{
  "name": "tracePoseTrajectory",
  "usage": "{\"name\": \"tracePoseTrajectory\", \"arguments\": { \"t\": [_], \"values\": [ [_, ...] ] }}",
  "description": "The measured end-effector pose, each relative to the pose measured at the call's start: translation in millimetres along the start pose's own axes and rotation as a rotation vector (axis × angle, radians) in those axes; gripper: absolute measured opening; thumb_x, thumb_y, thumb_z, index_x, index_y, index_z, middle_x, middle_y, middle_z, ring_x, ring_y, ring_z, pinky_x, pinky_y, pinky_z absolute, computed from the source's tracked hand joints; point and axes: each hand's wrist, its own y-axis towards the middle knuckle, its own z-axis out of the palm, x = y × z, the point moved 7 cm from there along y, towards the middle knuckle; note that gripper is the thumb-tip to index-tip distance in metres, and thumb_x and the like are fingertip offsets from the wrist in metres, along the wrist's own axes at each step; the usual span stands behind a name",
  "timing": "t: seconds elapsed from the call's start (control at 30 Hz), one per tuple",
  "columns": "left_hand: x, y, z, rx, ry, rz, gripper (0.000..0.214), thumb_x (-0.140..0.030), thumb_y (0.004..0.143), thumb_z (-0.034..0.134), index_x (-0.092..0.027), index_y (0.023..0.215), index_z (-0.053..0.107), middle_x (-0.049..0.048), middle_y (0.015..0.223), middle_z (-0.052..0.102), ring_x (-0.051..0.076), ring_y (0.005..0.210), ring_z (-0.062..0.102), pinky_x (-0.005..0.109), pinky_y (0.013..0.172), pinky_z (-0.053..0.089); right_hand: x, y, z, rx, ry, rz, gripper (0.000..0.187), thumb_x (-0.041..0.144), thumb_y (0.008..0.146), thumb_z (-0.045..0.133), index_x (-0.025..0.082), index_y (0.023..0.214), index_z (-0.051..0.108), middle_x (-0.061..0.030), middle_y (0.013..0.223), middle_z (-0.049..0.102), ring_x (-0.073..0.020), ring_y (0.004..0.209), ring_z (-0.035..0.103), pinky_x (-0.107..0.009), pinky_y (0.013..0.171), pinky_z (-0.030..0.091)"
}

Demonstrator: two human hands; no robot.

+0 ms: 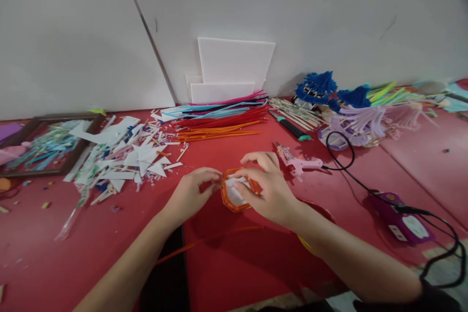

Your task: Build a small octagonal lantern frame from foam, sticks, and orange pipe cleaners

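Note:
A small many-sided orange-rimmed piece with a white inside [236, 194] is between my hands, low over the red table. My left hand [192, 195] is at its left edge, thumb and fingers pinched close on the rim. From the right, my right hand [268, 190] reaches over it, with thumb and index finger on the piece and the other fingers partly curled. That hand hides its right side. A loose orange pipe cleaner [210, 240] stretches across the table just below the piece.
Pipe cleaners [223, 119] lie in coloured bundles behind my hands. A pink glue gun [300, 163] lies right, its cord running near a purple power socket [402, 219]. White scraps [142, 158] are heaped left. A craft knife [292, 127] and white boards [236, 61] are at the back.

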Motion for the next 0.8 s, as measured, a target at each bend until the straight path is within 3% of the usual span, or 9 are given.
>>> {"name": "tracePoseTrajectory", "arguments": {
  "t": [0.1, 0.23, 0.33, 0.6, 0.8],
  "values": [
    [0, -1, 2.3, -0.003, -0.028, -0.002, 0.023, -0.012, 0.076, 0.057, -0.02, 0.094, 0.069, 0.0054, 0.1, 0.071, 0.017, 0.09, 0.066, 0.029, 0.082, 0.052, 0, 4, 6, 0.036, -0.017, 0.021, 0.013, 0.024, 0.084, 0.058, 0.021, 0.083, 0.07, -0.0095, 0.106, 0.056, -0.0252, 0.104, 0.046, -0.043, 0.091, 0.039],
    [5, -1, 7.4, -0.016, -0.054, -0.03, 0.012, -0.013, 0.075, 0.061, -0.02, 0.077, 0.07, 0.001, 0.082, 0.072, 0.014, 0.076, 0.067, 0.022, 0.07, 0.051, 2, 1, 13, 0.093, -0.066, 0.041, 0.016, 0.025, 0.084, 0.059, 0.022, 0.074, 0.07, -0.0081, 0.111, 0.056, -0.0265, 0.107, 0.044, -0.046, 0.092, 0.038],
    [12, -3, 6.8, -0.09, -0.057, -0.078, 0.009, -0.015, 0.076, 0.062, -0.019, 0.074, 0.069, 0.0001, 0.073, 0.071, 0.013, 0.066, 0.065, 0.021, 0.061, 0.049, 2, 0, 12, 0.09, -0.059, 0.04, 0.012, 0.026, 0.084, 0.06, 0.023, 0.079, 0.07, -0.0079, 0.112, 0.054, -0.0263, 0.11, 0.043, -0.046, 0.095, 0.037],
    [21, -12, 6.2, -0.237, -0.072, -0.111, 0.005, -0.021, 0.076, 0.066, -0.02, 0.078, 0.071, 0.0014, 0.076, 0.072, 0.015, 0.068, 0.064, 0.023, 0.064, 0.049, -5, 10, 12, 0.126, -0.065, 0.001, 0.009, 0.025, 0.081, 0.063, 0.022, 0.085, 0.071, -0.0092, 0.118, 0.052, -0.0274, 0.114, 0.041, -0.047, 0.1, 0.035],
    [18, -12, 7.1, -0.245, -0.113, -0.092, 0.004, -0.022, 0.077, 0.067, -0.021, 0.077, 0.071, 0.0013, 0.077, 0.072, 0.014, 0.068, 0.064, 0.023, 0.065, 0.05, 1, 11, 26, 0.175, -0.074, -0.007, 0.01, 0.027, 0.082, 0.063, 0.022, 0.086, 0.07, -0.0089, 0.116, 0.054, -0.0268, 0.114, 0.04, -0.046, 0.1, 0.035]
  ]
}}
